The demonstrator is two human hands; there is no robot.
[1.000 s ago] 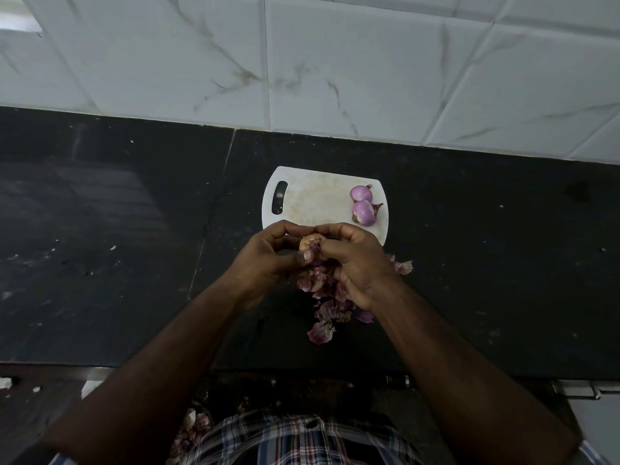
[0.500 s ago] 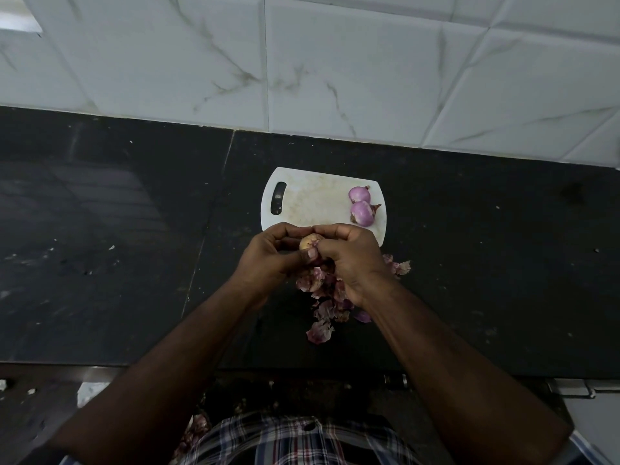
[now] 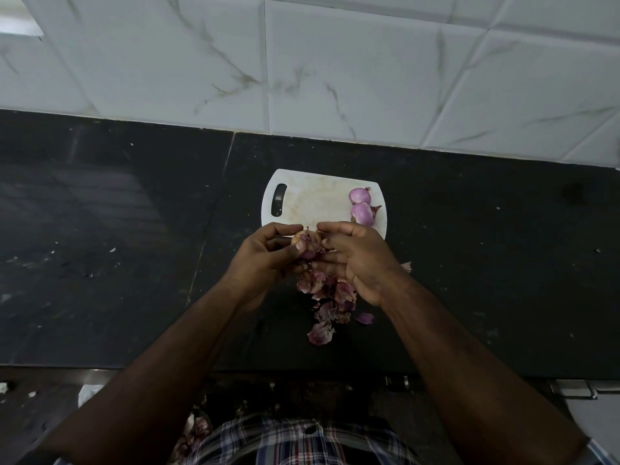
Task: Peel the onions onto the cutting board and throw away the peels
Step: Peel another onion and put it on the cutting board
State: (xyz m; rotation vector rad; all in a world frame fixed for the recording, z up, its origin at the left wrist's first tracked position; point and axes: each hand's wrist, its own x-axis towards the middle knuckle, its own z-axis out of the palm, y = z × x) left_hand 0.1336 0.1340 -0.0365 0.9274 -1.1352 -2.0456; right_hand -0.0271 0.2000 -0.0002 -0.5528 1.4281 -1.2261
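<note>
Your left hand (image 3: 265,260) is curled around a small, partly peeled purple onion (image 3: 306,244), thumb pressed on its near side and index finger arched over the top, so the onion sits between your two hands. Your right hand (image 3: 359,263) is next to it with fingers loosely bent and pointing toward the onion; its fingertips (image 3: 327,245) reach the loose skin at the onion's right side, but you cannot tell from here whether they actually pinch it.

Just beyond your knuckles lies the white plastic cutting board with a slot handle (image 3: 302,199), flat on the black stone countertop (image 3: 117,229). On the board's end past your right hand rest two peeled purple onions (image 3: 361,206), touching one another.

Below your hands, toward your body, a heap of dry purple onion peels (image 3: 330,297) is scattered on the countertop, partly hidden under your right palm. One stray peel (image 3: 407,266) shows just to the outer side of your right wrist.
</note>
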